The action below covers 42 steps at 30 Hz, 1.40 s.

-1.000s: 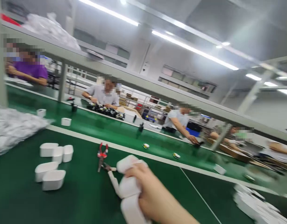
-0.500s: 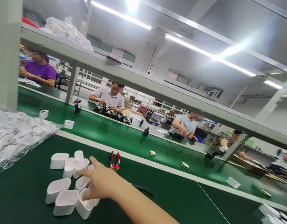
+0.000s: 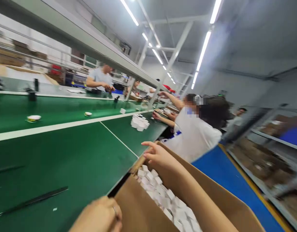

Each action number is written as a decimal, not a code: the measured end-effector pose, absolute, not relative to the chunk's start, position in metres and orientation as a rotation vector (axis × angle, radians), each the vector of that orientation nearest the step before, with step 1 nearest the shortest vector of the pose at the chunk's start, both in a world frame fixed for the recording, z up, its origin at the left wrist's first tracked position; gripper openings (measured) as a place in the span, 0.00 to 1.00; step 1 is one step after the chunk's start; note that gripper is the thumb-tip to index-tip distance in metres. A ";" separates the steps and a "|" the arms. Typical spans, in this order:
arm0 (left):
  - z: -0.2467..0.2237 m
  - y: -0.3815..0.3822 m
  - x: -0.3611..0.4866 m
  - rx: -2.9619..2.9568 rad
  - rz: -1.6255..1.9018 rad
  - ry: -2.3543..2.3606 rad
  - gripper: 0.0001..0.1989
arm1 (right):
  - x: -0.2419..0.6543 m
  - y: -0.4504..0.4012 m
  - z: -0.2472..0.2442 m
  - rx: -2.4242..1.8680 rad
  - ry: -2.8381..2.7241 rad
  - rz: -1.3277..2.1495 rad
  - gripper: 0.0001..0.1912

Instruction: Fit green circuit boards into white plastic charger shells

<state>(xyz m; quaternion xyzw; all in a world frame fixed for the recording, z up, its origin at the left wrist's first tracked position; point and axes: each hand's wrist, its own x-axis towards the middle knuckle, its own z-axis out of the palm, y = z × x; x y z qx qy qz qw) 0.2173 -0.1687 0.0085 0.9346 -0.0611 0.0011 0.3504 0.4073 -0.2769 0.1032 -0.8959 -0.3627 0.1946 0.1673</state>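
Observation:
My right hand [image 3: 159, 156] reaches over the far end of a cardboard box [image 3: 136, 206], its fingers stretched out and apart with nothing in them. Many small white plastic pieces [image 3: 165, 201] lie heaped inside that box, below my right forearm. At the bottom edge, my left hand [image 3: 100, 214] is curled, with a ring on one finger. It is beside the box's left wall and over the green table [image 3: 85, 164]. Its fingertips are partly hidden and blurred, so what they hold, if anything, cannot be made out.
A cluster of white cups [image 3: 139, 123] stands farther along the table, near a co-worker in a white shirt [image 3: 196, 135]. A black strip [image 3: 39, 198] lies at left. Small parts [image 3: 33, 118] sit on the green belt beyond the white line. Shelves [image 3: 271, 154] stand at right.
The view has swung to the right. Earlier, a hand was among white cups on the table beside red-handled pliers. Now both my hands are at the cardboard box, and those cups are out of view.

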 end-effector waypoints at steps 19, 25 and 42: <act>-0.009 -0.196 0.466 2.654 0.076 0.489 0.12 | 0.414 -0.439 -0.187 -2.669 -0.927 1.325 0.37; -0.011 -0.196 0.470 2.726 0.105 0.484 0.10 | 0.449 -0.441 -0.188 -2.577 -1.285 1.201 0.19; -0.016 -0.195 0.473 2.733 0.225 0.483 0.10 | 0.505 -0.414 -0.232 -2.251 -2.191 0.946 0.37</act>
